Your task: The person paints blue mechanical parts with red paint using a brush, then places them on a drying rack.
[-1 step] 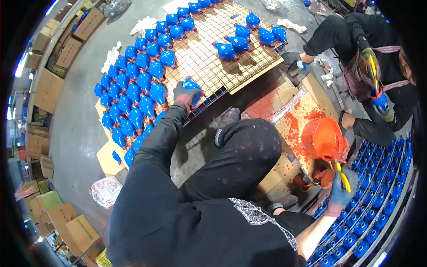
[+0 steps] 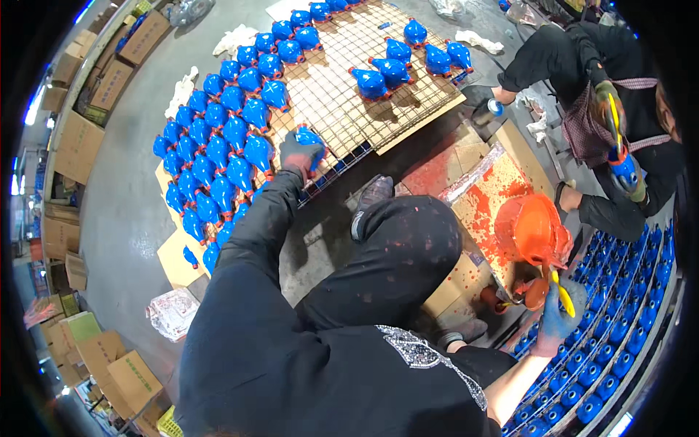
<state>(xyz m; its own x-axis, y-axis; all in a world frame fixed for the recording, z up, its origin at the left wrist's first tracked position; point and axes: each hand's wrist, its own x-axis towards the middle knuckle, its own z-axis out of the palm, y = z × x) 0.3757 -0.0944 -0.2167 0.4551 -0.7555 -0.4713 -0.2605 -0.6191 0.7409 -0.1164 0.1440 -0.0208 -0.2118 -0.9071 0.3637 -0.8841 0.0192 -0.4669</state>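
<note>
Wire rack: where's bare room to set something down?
Bare mesh lies between the packed blue pieces on the left and the small blue cluster on the right. Crowded: the left rows; the left hand is at the near edge.

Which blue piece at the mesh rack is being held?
The blue piece at the near edge of the mesh rack, in the left hand; no hand touches the others there.

Left hand [image 2: 300,156] wrapped around a blue vase [image 2: 309,136], right at the near edge of the wire rack [image 2: 342,67]! Glossy rows [image 2: 235,133] crowd the rack's left, a smaller cluster [image 2: 392,71] its right. Right hand [image 2: 559,313] has a yellow-handled tool [image 2: 566,298], near the orange-red bucket [image 2: 506,221]. Rightward, a co-worker [image 2: 608,47] grips another vase [image 2: 624,172].
</note>
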